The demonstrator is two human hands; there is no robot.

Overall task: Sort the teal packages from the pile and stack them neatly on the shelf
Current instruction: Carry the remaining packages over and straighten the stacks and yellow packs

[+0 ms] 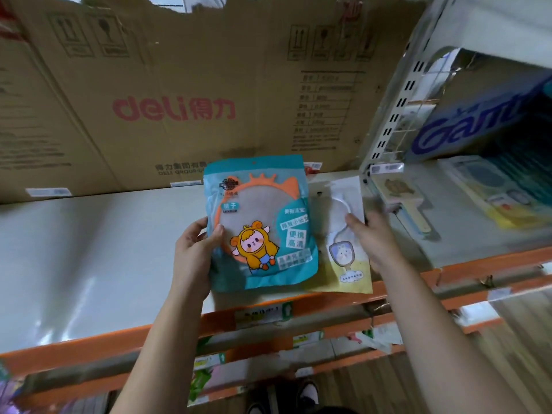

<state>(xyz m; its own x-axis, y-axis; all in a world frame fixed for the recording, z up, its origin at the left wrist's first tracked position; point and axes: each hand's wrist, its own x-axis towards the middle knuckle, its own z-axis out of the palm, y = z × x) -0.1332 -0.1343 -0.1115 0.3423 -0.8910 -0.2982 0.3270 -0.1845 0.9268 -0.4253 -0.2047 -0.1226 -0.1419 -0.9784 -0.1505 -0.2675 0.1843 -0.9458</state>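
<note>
The left hand (194, 252) gripped the glossy teal plastic mirror package (260, 222) by its left edge, thumb across the front, holding it over the white shelf board (89, 249). Its right edge overlapped a white-and-yellow plastic pouch (348, 249), which the right hand (373, 240) pinched, thumb on top. Held by one edge, the slick teal package might slip, I thought, or drag the pouch askew.

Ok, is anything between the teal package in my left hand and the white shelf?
Nothing visible lies between the teal plastic package and the white shelf board; the brown cardboard box stands at the back.
</note>
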